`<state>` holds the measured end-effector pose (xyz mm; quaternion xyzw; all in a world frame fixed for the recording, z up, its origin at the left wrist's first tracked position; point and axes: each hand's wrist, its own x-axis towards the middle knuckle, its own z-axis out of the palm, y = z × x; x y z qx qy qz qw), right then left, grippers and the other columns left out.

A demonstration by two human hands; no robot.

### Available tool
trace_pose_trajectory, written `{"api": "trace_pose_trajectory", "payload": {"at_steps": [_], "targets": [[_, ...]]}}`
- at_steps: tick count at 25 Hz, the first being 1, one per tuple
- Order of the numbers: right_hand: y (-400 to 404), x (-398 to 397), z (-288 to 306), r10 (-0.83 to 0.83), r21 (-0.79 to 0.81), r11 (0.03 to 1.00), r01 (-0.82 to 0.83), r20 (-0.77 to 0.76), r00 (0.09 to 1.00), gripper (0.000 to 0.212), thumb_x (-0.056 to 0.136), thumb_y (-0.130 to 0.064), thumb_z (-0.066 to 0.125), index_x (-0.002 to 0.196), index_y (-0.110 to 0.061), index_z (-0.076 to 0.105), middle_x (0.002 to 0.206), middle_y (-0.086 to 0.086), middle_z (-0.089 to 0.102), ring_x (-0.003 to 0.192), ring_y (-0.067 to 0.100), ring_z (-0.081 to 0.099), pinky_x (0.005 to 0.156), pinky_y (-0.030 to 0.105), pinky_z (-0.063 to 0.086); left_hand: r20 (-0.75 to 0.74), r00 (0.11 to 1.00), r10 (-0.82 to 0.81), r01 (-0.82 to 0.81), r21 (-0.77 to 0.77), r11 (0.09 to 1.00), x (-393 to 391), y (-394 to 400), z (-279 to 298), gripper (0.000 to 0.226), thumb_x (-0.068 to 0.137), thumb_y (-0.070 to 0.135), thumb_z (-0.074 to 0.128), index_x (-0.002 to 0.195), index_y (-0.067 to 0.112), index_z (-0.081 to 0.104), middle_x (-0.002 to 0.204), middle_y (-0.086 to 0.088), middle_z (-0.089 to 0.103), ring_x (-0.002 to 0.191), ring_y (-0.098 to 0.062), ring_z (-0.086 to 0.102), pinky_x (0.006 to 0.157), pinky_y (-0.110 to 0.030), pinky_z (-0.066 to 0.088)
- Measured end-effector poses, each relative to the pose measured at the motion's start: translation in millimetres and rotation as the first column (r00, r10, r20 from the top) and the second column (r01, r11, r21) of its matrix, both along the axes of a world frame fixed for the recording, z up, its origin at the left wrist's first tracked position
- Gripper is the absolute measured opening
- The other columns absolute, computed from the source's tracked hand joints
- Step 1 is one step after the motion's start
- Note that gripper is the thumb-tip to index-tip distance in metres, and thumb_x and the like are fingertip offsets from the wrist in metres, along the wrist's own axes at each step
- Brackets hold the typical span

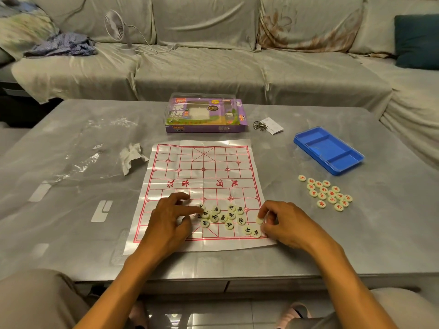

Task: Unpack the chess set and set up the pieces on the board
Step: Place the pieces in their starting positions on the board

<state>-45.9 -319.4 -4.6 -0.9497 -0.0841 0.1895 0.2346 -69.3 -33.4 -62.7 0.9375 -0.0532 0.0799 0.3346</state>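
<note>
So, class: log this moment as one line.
right hand: pinches piece | left hand: touches black pieces | red pieces: off board

Both bare forearms reach in over the table's near edge. Left hand (169, 218) palm down, fingers spread and extended, fingertips pressing down. Right hand (282, 222) curled, thumb and forefinger in a pinching grip.

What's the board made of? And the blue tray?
The board looks like thin glossy plastic sheet or coated paper: it shines, shows fold creases and lies slightly wavy. The blue tray looks like smooth moulded plastic, with even colour and rounded compartment walls.
</note>
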Motion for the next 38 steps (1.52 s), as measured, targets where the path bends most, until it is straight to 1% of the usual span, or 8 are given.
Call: {"api": "trace_pose_trajectory", "payload": {"at_steps": [6,12,16,20,26,29,32,38], "targets": [[1,3,-1,-0.034,0.0,0.999,0.034,0.038,0.999,0.03,0.089,-0.033,0.066,0.116,-0.034,0.052,0.107,-0.013,0.056,0.083,0.008,0.058,0.068,0.018,0.052,-0.008,1.0,-0.014,0.014,-0.023,1.0,0,-2,-1,0.033,0.08,0.034,0.046,0.097,0.032,0.075,0.125,0.008,0.056,0.109,-0.005,0.044,0.085,-0.011,0.031],[10,4,-12,-0.025,0.056,0.998,0.019,0.103,0.994,0.023,0.094,-0.037,0.058,0.114,-0.025,0.061,0.12,-0.009,0.063,0.085,0.006,0.062,0.066,0.013,0.049,-0.002,1.0,-0.001,0.001,-0.085,0.996,-1,-4,5,0.037,0.082,0.044,0.043,0.097,0.031,0.074,0.118,0.018,0.053,0.106,-0.004,0.045,0.083,-0.01,0.031],[20,2,-15,-0.057,0.161,0.986,0.038,0.117,0.991,0.023,0.098,-0.034,0.052,0.107,-0.02,0.068,0.115,-0.006,0.067,0.084,0.006,0.064,0.074,0.02,0.055,-0.003,1.0,0.007,-0.008,-0.134,0.991,-1,-4,5,0.049,0.08,0.06,0.036,0.103,0.033,0.07,0.117,0.014,0.058,0.107,-0.007,0.05,0.087,-0.02,0.04],[21,4,-19,-0.147,0.169,0.979,0.111,0.215,0.966,0.015,0.096,-0.029,0.056,0.105,-0.021,0.065,0.11,-0.006,0.067,0.086,0.006,0.061,0.07,0.014,0.05,0.015,1.0,-0.003,0.004,-0.123,0.992,-2,-4,5,0.049,0.084,0.053,0.035,0.109,0.027,0.067,0.116,0.012,0.058,0.105,-0.004,0.048,0.088,-0.016,0.038],[22,2,-13,-0.088,0.143,0.988,0.064,0.167,0.982,0.013,0.094,-0.028,0.06,0.104,-0.023,0.067,0.113,-0.006,0.067,0.091,0.007,0.06,0.079,0.018,0.052,0.07,0.996,0.054,-0.052,-0.035,0.998,-2,0,0,0.039,0.084,0.019,0.042,0.115,0.023,0.065,0.126,0.002,0.059,0.118,-0.014,0.046,0.102,-0.048,0.04],[18,2,-12,0.045,-0.117,0.993,-0.012,0.283,0.958,0.045,0.099,-0.04,0.045,0.142,-0.026,0.04,0.15,-0.007,0.039,0.133,0.014,0.039,0.104,0.029,0.037,0.052,0.989,0.14,-0.148,0.213,0.966,0,8,-6,0.055,0.093,0.043,0.027,0.144,0.026,0.037,0.157,0.0,0.021,0.146,-0.026,0.015,0.117,-0.049,0.009],[17,0,-15,0.138,-0.313,0.944,-0.107,0.08,0.987,0.063,0.102,-0.048,0.027,0.154,-0.026,0.0,0.162,-0.008,-0.004,0.149,0.021,-0.002,0.119,0.041,0.009,-0.129,0.986,0.11,-0.05,0.396,0.917,-4,13,-11,0.071,0.08,0.064,-0.013,0.145,0.037,-0.011,0.156,0.009,-0.02,0.143,-0.015,-0.021,0.117,-0.041,-0.015],[14,-4,-17,0.14,-0.367,0.921,-0.132,-0.005,0.99,0.065,0.102,-0.049,0.021,0.152,-0.028,-0.016,0.159,-0.009,-0.02,0.147,0.02,-0.017,0.119,0.042,-0.003,-0.171,0.979,0.106,-0.016,0.457,0.889,-12,9,-7,0.076,0.074,0.065,-0.021,0.144,0.037,-0.02,0.153,0.008,-0.03,0.139,-0.014,-0.031,0.115,-0.041,-0.019]]}}
